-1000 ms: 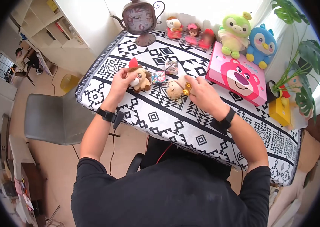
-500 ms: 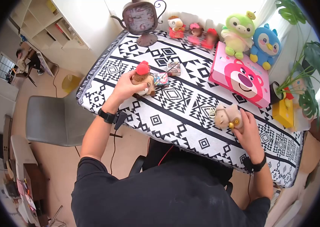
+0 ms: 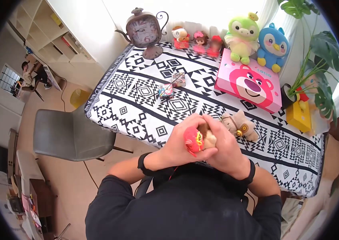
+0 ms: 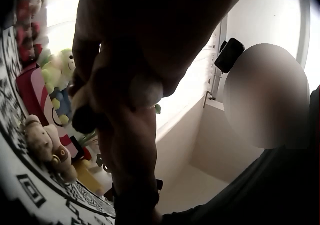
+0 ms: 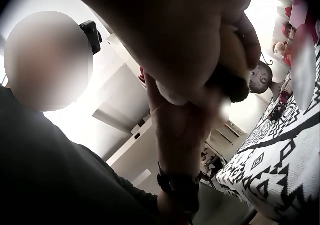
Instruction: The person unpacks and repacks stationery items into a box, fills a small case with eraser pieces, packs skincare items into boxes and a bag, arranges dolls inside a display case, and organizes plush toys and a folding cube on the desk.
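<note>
A small plush toy with a red part and yellow string is held between both hands, above the table's near edge. The left hand curls round its left side, and the right hand grips it from the right. Just beyond the right hand, a beige plush with a gold bell lies on the patterned cloth, touched by neither hand as far as the head view shows. Both wrist views are dark; the left wrist view shows the beige plush at the left, and the toy between the hands is mostly shadowed.
Two small boxes lie mid-table. Along the back stand a clock, several small dolls and a pink box with green and blue plushes behind it. A potted plant and yellow box are at the right.
The right hand has let go of the beige plush, now lying on the cloth. The left hand has brought the red-topped plush toward the body, where the right hand has joined it.
</note>
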Demonstrator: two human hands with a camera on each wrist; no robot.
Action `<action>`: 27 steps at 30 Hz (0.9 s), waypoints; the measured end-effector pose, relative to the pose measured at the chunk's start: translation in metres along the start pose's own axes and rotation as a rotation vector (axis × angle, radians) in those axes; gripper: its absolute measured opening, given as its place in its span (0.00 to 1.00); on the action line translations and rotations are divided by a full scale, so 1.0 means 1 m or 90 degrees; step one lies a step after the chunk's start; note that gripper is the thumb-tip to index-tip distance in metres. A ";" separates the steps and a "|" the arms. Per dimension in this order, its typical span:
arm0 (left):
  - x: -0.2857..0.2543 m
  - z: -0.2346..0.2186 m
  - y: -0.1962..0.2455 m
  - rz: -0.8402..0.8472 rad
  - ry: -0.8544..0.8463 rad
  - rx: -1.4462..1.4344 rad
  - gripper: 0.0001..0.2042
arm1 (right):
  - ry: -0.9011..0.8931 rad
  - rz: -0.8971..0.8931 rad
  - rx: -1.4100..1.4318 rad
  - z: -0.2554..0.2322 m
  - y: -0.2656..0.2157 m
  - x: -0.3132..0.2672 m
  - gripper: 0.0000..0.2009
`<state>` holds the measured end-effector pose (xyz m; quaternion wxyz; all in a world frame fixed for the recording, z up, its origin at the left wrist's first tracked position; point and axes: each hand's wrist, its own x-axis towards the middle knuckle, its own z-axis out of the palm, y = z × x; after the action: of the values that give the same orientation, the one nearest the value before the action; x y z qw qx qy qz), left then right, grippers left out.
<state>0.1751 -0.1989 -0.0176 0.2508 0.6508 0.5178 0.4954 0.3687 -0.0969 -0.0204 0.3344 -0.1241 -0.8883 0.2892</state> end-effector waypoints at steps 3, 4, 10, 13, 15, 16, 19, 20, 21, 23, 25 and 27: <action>-0.006 -0.010 -0.002 -0.006 0.015 -0.104 0.35 | -0.088 0.145 0.069 -0.016 -0.008 -0.018 0.47; -0.009 -0.013 -0.004 0.000 0.061 -0.124 0.29 | -0.098 0.173 0.084 -0.020 -0.011 -0.024 0.44; -0.022 -0.029 -0.024 -0.261 -0.030 -0.472 0.15 | -0.162 0.293 0.249 -0.029 -0.013 -0.045 0.42; -0.028 -0.027 -0.043 -0.290 -0.029 -0.497 0.16 | -0.125 0.319 0.280 -0.026 -0.007 -0.057 0.43; -0.032 -0.033 -0.052 -0.342 -0.023 -0.483 0.15 | -0.109 0.341 0.293 -0.027 -0.006 -0.059 0.43; -0.033 -0.036 -0.054 -0.377 -0.025 -0.479 0.14 | -0.121 0.345 0.293 -0.029 -0.007 -0.059 0.42; -0.041 -0.044 -0.063 -0.412 -0.009 -0.463 0.11 | -0.136 0.347 0.305 -0.027 -0.006 -0.061 0.41; -0.043 -0.047 -0.066 -0.415 0.017 -0.472 0.10 | -0.135 0.346 0.316 -0.026 -0.005 -0.062 0.41; -0.044 -0.050 -0.070 -0.419 0.042 -0.482 0.09 | -0.138 0.350 0.317 -0.025 -0.004 -0.061 0.41; -0.045 -0.057 -0.074 -0.388 0.094 -0.533 0.09 | -0.156 0.349 0.293 -0.025 -0.004 -0.057 0.42; -0.042 -0.067 -0.076 -0.376 0.115 -0.510 0.09 | -0.160 0.346 0.278 -0.023 -0.005 -0.053 0.41; -0.036 -0.077 -0.075 -0.343 0.114 -0.458 0.08 | -0.179 0.349 0.283 -0.021 -0.007 -0.045 0.40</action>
<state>0.0747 -0.2211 -0.0654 0.5351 0.3187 0.4833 0.6152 0.4158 -0.1121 -0.0273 0.1378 -0.2409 -0.7751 0.5676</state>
